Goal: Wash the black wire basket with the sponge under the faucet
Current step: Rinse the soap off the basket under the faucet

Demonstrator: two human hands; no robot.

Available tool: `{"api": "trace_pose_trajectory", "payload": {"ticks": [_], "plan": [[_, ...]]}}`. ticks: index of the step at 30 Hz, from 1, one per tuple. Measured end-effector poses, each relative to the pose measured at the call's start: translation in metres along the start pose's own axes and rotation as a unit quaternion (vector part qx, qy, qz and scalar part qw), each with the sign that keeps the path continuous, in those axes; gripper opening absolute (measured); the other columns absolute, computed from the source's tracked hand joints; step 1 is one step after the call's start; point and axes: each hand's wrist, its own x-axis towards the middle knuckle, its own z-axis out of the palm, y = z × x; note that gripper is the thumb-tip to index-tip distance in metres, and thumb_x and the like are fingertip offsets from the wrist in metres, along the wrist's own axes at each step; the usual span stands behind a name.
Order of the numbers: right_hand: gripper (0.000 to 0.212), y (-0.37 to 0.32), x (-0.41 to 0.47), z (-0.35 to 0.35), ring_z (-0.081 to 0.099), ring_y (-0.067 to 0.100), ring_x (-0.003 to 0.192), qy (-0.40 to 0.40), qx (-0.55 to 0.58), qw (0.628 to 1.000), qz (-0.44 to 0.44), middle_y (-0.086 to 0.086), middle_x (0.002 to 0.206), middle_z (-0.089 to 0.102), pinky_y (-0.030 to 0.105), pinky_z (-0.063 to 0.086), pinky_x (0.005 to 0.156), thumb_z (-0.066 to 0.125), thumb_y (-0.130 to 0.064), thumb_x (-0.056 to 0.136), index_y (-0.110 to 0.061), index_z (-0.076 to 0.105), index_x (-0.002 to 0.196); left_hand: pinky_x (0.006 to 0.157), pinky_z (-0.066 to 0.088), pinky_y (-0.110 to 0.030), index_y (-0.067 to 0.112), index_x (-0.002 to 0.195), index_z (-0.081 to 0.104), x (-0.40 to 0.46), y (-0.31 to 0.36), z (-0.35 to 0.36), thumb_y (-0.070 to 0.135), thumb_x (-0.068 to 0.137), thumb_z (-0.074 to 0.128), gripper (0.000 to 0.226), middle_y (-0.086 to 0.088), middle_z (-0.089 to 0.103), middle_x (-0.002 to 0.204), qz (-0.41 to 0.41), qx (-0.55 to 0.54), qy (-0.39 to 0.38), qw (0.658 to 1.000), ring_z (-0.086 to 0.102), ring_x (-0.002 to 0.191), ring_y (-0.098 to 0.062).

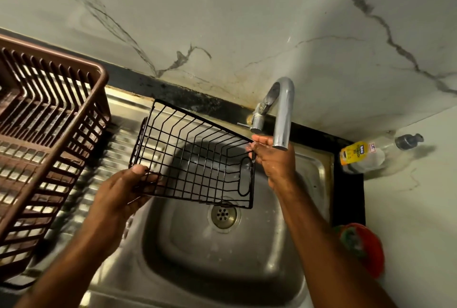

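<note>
- Left hand (121,189) grips black wire basket (195,156) at its near-left corner, thumb over the rim.
- Right hand (274,159) pinches the basket's far-right rim, just under the faucet (282,119) spout.
- Basket hangs tilted over the sink (311,174); no water visibly running.
- Step, judged: positioning for rinse; sponge (358,245) lies on table at right, so next move needs a freed hand.
</note>
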Motion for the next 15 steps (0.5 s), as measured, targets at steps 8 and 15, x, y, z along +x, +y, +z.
{"api": "trace_pose_trajectory", "payload": {"ticks": [8, 15], "plan": [[0.020, 0.016, -0.004, 0.023, 0.076, 0.013, 0.082, 0.048, -0.052, 0.997, 0.018, -0.002, 0.094, 0.079, 0.036, 0.062, 0.080, 0.078, -0.011, 0.085, -0.017, 0.077, 0.105, 0.094, 0.053, -0.051, 0.013, 0.117, 0.062, 0.009, -0.005, 0.000, 0.024, 0.064, 0.070, 0.054, -0.019, 0.073, 0.109, 0.053, 0.010, 0.070, 0.996, 0.071, 0.105, -0.040], [0.028, 0.026, -0.024, 0.016, 0.075, 0.011, 0.081, 0.083, -0.156, 0.984, -0.030, 0.006, 0.101, 0.078, 0.032, 0.062, 0.082, 0.077, -0.009, 0.086, -0.007, 0.074, 0.114, 0.100, 0.053, -0.058, 0.007, 0.123, 0.064, 0.010, -0.022, 0.016, 0.045, 0.067, 0.069, 0.068, -0.017, 0.071, 0.112, 0.097, 0.002, 0.158, 0.983, 0.068, 0.109, -0.042]]}}
